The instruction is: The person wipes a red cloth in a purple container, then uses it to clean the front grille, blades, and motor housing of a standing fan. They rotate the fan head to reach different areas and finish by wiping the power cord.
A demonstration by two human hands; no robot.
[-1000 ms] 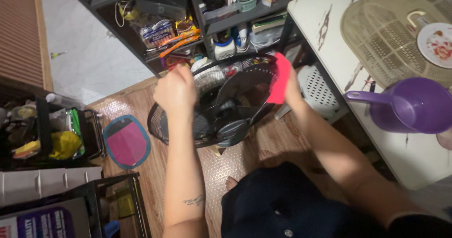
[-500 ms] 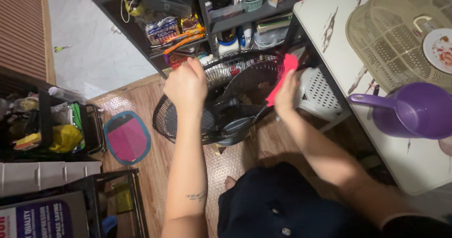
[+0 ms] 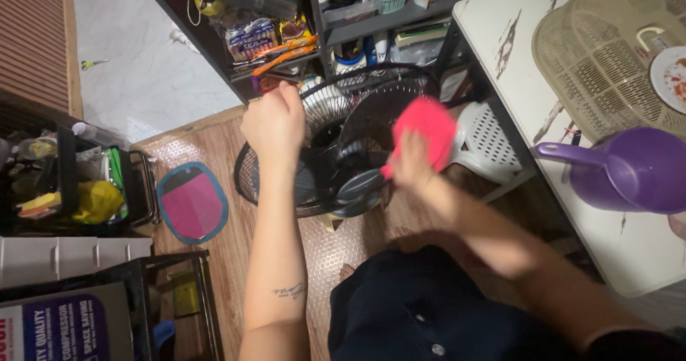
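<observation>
A black electric fan (image 3: 336,168) stands on the wooden floor in front of me, its wire grille (image 3: 371,82) hinged open and its dark blades showing. My left hand (image 3: 274,124) is closed on the upper left rim of the fan. My right hand (image 3: 411,162) grips a bright pink cloth (image 3: 424,127) and presses it against the fan's blades; the hand is blurred.
A dark shelf rack (image 3: 286,18) full of packets and bottles stands behind the fan. A white table (image 3: 529,118) on the right carries a beige basket (image 3: 614,54) and a purple dipper (image 3: 636,169). A white plastic stool (image 3: 486,143) sits below. A blue-rimmed pink lid (image 3: 191,202) lies left.
My right hand with the pink cloth has swept down and left across the fan's blades. My left hand has stayed on the fan's rim.
</observation>
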